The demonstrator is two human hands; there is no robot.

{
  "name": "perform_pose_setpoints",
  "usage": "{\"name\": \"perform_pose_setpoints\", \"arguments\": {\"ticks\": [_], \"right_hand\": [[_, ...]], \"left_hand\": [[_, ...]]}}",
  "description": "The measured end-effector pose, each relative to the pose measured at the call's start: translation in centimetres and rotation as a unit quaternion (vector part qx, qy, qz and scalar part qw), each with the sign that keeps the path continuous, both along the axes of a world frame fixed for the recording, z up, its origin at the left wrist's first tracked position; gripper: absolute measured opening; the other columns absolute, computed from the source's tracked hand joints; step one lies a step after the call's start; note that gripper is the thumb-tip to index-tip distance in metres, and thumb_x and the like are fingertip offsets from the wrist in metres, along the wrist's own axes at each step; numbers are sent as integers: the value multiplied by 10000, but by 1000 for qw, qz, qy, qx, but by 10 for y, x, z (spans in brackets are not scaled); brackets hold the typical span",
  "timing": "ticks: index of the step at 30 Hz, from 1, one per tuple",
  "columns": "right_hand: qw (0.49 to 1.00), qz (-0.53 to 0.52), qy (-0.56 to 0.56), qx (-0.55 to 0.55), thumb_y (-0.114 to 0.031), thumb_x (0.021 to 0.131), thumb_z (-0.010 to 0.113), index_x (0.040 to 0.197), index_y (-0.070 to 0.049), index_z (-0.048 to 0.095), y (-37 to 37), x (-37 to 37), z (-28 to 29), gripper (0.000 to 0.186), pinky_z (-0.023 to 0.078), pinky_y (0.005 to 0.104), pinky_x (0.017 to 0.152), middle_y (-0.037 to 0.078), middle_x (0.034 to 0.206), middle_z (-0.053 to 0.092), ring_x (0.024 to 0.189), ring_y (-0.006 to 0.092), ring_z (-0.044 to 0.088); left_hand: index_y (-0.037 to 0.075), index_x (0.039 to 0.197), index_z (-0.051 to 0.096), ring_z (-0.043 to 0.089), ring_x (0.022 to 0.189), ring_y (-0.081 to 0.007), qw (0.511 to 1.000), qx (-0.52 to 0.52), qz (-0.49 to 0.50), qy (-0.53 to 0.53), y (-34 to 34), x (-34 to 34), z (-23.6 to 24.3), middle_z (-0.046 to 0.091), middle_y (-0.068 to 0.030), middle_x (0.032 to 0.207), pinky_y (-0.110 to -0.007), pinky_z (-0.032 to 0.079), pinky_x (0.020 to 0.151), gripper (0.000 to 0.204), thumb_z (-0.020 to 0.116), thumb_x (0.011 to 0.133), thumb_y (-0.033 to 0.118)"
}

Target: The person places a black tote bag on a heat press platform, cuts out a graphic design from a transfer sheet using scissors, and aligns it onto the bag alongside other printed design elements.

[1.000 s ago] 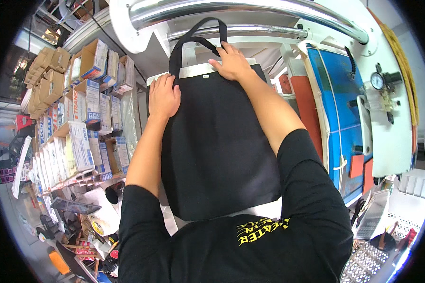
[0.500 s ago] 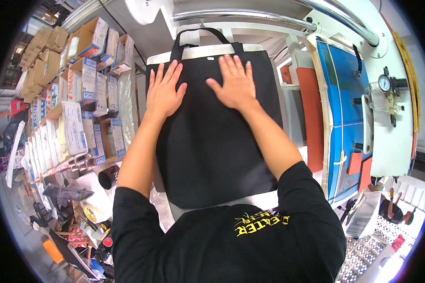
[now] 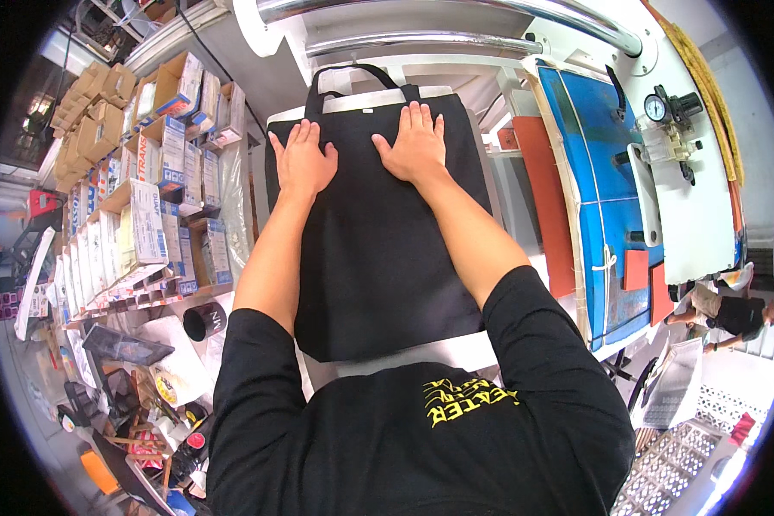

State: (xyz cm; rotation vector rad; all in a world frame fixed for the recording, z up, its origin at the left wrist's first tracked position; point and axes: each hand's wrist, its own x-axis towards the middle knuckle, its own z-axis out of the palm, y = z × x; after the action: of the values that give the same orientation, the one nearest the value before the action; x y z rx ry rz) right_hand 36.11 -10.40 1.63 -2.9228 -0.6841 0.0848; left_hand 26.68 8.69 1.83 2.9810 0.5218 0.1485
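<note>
the bag (image 3: 387, 249) lies flat in the middle of the frame, a black tote with its long axis running nearly straight up and down, the top end leaning slightly to the left. its handle (image 3: 353, 69) points toward the upper edge of the frame, standing up as a loop, and its closed bottom edge faces the wearer's shirt (image 3: 439, 447) at the lower centre. a small white tag (image 3: 367, 110) sits near the top edge, just below a pale strip (image 3: 361, 101) that the handle crosses. below the bag's bottom edge, part of a white surface (image 3: 451, 351) shows. the left grip (image 3: 308, 168) rests palm down on the bag's upper left, fingers stretched out and thumb held apart toward the right. the right grip (image 3: 415, 156) rests palm down on the upper right, fingers straight and close together, thumb out to the left. both are opened flat, fingertips near the top edge, with black cloth between them. at the upper centre a chrome bar (image 3: 439, 39) runs across, beyond the handle. boxes (image 3: 150, 189) fill the left of the frame; a blue panel (image 3: 615, 232) stands at the right.
</note>
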Motion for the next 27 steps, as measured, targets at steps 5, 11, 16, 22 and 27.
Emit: {"name": "perform_pose_setpoints", "arguments": {"ticks": [5, 11, 16, 22, 27], "right_hand": [[1000, 11, -5, 20, -643, 985, 373, 1594, -19, 196, -4, -6, 3, 890, 60, 484, 1260, 132, 1682, 159, 1563, 281, 103], [999, 24, -28, -19, -651, 1002, 329, 1608, -74, 189, -75, -18, 1, 848, 46, 476, 1261, 122, 1688, 140, 1565, 283, 83], [990, 128, -51, 0, -582, 999, 419, 1575, -130, 326, -128, -130, -5, 738, 79, 539, 1246, 158, 1651, 244, 1538, 377, 156], [993, 113, -18, 3, -520, 982, 523, 1523, -161, 434, -221, -190, 10, 655, 148, 524, 1235, 134, 1625, 302, 1520, 347, 222], [980, -86, -79, 159, -171, 912, 665, 1178, -3, 627, -227, -204, 10, 317, 466, 494, 937, 202, 1207, 612, 1098, 366, 590]], "left_hand": [[73, 1548, 362, 255, 1509, -375, 997, 61, 35, -43, -14, -22, -17, 324, -133, 1626, -592, 126, 1225, 680, 488, 993, 445], [153, 1566, 359, 199, 1514, -431, 996, 34, 59, -61, -17, -97, -19, 289, -158, 1637, -550, 129, 1234, 676, 474, 1000, 506], [124, 1546, 391, 218, 1508, -427, 998, 32, -57, -18, -58, -189, -7, 297, -190, 1623, -581, 135, 1222, 669, 552, 969, 423], [113, 1497, 455, 295, 1481, -395, 996, -2, -88, 25, -87, -285, 16, 362, -207, 1576, -606, 160, 1204, 645, 639, 912, 312], [4, 1127, 633, 622, 1108, -365, 978, -117, 145, -98, -73, -279, 18, 627, -233, 1227, -453, 474, 950, 271, 678, 887, 121]]}}
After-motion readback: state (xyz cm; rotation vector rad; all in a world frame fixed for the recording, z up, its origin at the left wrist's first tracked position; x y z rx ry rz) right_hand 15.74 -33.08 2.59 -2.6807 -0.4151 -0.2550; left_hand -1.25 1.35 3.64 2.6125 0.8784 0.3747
